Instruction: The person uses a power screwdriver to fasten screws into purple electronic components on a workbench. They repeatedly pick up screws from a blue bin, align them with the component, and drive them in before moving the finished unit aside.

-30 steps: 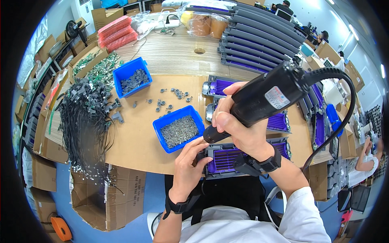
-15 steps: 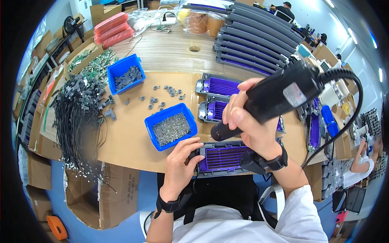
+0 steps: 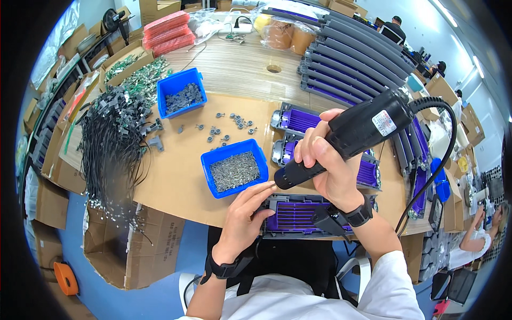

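My right hand [image 3: 333,165] is wrapped around a black corded electric screwdriver [image 3: 368,121], held tilted with its nose down to the left. Under it lies a grey housing with a purple slatted middle [image 3: 301,216], along the table's near edge. My left hand [image 3: 244,213] is at the housing's left end, thumb on the near side and fingers stretched across the far corner. The left fingertips are right beside the screwdriver's nose, which hides the bit and any screw there. Just beyond that hand sits a blue bin of small screws [image 3: 234,170].
Two similar purple-and-grey housings [image 3: 298,118] lie behind the screwdriver. Small grey wheel-like parts [image 3: 241,122] are scattered near another blue bin [image 3: 181,92]. Black cables [image 3: 109,154] heap at left. Long grey panels [image 3: 357,58] stack at the back. The screwdriver's cord [image 3: 453,149] loops down on the right.
The screwdriver's nose has moved left and down, close to my left fingertips, which have straightened at the housing's corner. The whole view has shifted slightly.
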Motion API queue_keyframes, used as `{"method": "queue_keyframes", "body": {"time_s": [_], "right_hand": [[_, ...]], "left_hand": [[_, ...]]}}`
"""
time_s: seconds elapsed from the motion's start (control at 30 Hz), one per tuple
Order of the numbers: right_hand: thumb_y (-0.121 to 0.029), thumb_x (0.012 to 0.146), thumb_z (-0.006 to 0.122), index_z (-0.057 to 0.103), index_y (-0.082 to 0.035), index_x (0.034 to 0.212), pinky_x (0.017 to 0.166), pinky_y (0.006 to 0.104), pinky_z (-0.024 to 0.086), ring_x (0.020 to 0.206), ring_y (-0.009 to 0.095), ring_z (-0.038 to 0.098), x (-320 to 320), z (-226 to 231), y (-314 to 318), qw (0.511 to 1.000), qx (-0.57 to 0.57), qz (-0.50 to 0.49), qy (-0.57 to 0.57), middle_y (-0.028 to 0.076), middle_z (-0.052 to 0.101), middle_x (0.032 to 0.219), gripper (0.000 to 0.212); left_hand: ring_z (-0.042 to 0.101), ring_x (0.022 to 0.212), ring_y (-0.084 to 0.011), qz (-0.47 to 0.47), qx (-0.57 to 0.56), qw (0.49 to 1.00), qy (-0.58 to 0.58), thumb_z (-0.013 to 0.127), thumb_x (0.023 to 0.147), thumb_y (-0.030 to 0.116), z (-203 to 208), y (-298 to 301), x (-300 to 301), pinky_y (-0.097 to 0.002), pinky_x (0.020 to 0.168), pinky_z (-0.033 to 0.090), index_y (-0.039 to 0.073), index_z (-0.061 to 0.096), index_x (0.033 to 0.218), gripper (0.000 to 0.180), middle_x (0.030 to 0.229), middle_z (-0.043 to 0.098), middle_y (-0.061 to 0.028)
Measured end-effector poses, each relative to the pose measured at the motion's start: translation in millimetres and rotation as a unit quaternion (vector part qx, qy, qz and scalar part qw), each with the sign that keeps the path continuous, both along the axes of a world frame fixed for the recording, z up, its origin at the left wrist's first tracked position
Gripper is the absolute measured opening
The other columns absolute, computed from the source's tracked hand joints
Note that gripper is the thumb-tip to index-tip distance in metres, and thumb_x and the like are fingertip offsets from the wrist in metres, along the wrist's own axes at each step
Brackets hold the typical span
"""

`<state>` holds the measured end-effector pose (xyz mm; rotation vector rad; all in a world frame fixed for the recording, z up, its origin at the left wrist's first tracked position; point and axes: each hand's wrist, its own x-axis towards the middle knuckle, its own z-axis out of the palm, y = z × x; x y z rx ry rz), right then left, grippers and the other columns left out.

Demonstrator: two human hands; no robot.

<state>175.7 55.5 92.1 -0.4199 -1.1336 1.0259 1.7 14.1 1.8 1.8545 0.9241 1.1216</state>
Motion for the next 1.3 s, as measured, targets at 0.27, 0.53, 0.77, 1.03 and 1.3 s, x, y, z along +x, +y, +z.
{"method": "queue_keyframes", "body": {"time_s": [0.27, 0.53, 0.77, 1.03, 1.3], "right_hand": [[0.006, 0.081, 0.066, 0.051, 0.0, 0.118, 0.059, 0.0295, 0.051, 0.061, 0.013, 0.06, 0, 0, -2, 1.0, 0.007, -0.015, -0.018, 0.007, 0.061, 0.071, 0.04], [0.006, 0.082, 0.068, 0.052, 0.001, 0.116, 0.059, 0.0255, 0.05, 0.063, 0.011, 0.061, -1, -3, -3, 0.999, 0.002, -0.009, -0.047, 0.006, 0.062, 0.072, 0.039], [0.006, 0.081, 0.07, 0.051, 0.001, 0.117, 0.058, 0.0237, 0.049, 0.062, 0.011, 0.061, 4, 6, -14, 0.996, 0.023, -0.038, -0.083, 0.006, 0.062, 0.072, 0.041], [0.007, 0.077, 0.074, 0.054, 0.004, 0.112, 0.059, 0.0222, 0.046, 0.066, 0.007, 0.058, 6, 7, -38, 0.977, 0.05, -0.071, -0.196, 0.005, 0.062, 0.083, 0.04], [0.006, 0.079, 0.074, 0.055, 0.003, 0.112, 0.058, 0.0214, 0.047, 0.066, 0.007, 0.058, 3, 3, -39, 0.977, 0.034, -0.076, -0.198, 0.002, 0.06, 0.075, 0.039]], "left_hand": [[0.06, 0.112, -0.0273, 0.001, -0.007, 1.0, -0.01, 0.072, 0.071, -0.012, 1, 1, 1, -0.0342, 0.093, 0.051, 0.0, 0.063, 0.12, 0.052, 0.124, 0.061, -0.0118], [0.059, 0.112, -0.0313, 0.0, -0.009, 1.0, -0.012, 0.072, 0.071, -0.009, 0, 0, 1, -0.0384, 0.094, 0.049, 0.001, 0.064, 0.118, 0.049, 0.123, 0.062, -0.0124], [0.064, 0.099, -0.0249, 0.007, -0.038, 0.999, -0.035, 0.073, 0.074, -0.007, -4, 1, 1, -0.0311, 0.071, 0.052, 0.002, 0.066, 0.11, 0.037, 0.121, 0.063, -0.0102], [0.066, 0.095, -0.0267, 0.024, 0.002, 1.0, -0.004, 0.074, 0.076, -0.003, -2, 2, 2, -0.0325, 0.074, 0.054, 0.002, 0.068, 0.107, 0.032, 0.11, 0.067, -0.0131], [0.064, 0.103, -0.0326, 0.033, 0.048, 0.998, 0.021, 0.073, 0.076, -0.001, -4, 4, 5, -0.0388, 0.085, 0.054, 0.002, 0.067, 0.106, 0.031, 0.113, 0.067, -0.0136]]}}
